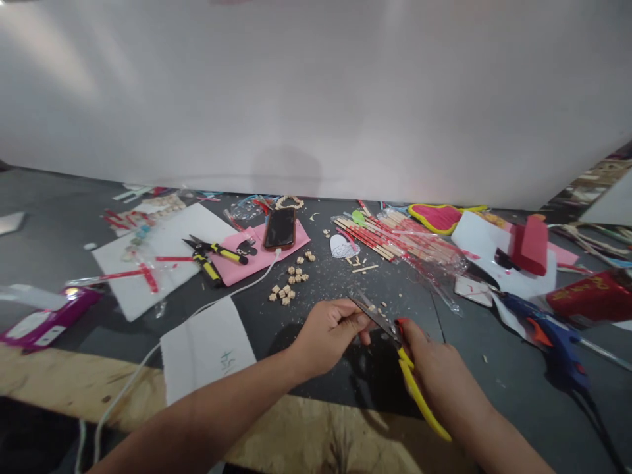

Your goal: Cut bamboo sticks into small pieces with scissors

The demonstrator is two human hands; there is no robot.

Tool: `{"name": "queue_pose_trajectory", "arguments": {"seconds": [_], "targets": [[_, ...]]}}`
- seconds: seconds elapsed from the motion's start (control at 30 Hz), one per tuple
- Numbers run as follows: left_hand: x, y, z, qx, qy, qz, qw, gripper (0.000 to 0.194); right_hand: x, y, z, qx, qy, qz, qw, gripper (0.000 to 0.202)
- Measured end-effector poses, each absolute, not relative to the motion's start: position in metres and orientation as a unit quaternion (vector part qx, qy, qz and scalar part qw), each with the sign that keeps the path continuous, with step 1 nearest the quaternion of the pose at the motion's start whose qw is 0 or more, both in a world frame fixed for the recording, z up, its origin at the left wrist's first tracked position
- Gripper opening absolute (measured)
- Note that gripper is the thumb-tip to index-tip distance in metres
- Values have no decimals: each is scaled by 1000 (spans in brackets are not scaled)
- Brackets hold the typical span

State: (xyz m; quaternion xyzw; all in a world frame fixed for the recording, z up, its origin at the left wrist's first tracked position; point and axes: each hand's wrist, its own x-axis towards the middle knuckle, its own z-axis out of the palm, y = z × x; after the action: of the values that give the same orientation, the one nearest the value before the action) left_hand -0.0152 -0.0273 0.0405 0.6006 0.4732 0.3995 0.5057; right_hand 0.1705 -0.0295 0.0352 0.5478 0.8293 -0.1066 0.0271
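Note:
My right hand (427, 362) is closed on scissors with yellow handles (417, 392), their metal blades pointing up and left. Close to the blade tips, my left hand (330, 332) is pinched; what lies between its fingers is too small to make out. Tiny pale pieces (382, 306) lie just beyond the blades. Several small light wooden clusters (284, 294) sit on the dark table beyond my left hand. A white paper shape with a scribbled pattern (344, 246) rests farther back, beside short stick pieces.
Left are a phone (280, 229) on pink paper, yellow-black pliers (207, 263) and white sheets (207, 349). Wooden sticks (370, 237) in clear wrapping lie at the back. A blue glue gun (548, 336) and red can-like object (592, 296) are on the right.

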Motion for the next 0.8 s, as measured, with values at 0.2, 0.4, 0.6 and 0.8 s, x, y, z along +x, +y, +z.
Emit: {"name": "queue_pose_trajectory", "arguments": {"seconds": [0.2,0.4,0.6,0.8], "targets": [[-12,-28,42,625,478,416,456,31,175,-27,37,530,829,-176,21,30],[-12,-23,37,606,471,413,491,29,179,-25,32,543,820,-174,-34,25],[-11,-19,29,567,470,436,518,25,177,-23,30,571,810,-118,-55,19],[-14,-17,29,524,433,413,607,21,177,-23,31,563,818,-77,-90,49]]}}
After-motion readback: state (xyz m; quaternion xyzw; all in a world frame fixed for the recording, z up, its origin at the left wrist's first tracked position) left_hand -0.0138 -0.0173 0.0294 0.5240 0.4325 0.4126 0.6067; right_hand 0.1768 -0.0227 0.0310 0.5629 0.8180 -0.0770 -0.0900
